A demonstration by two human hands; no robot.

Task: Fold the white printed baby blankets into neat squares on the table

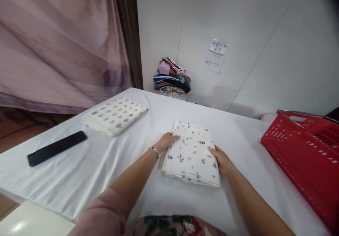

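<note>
A folded white cloth with small coloured prints (192,153) lies on the white table (106,165) in front of me. My left hand (165,142) rests against its left edge, fingers curled onto the top layer. At the cloth's right edge sits my right hand (222,160), its fingers partly tucked at the side. Both hands touch the cloth from either side; it stays flat on the table. A bracelet shows on my left wrist.
A second folded cloth with grey-green prints (115,115) lies at the far left. A long black flat object (57,147) sits near the left edge. A red plastic basket (307,158) stands at the right. A pile of coloured fabrics (172,79) rests against the wall behind.
</note>
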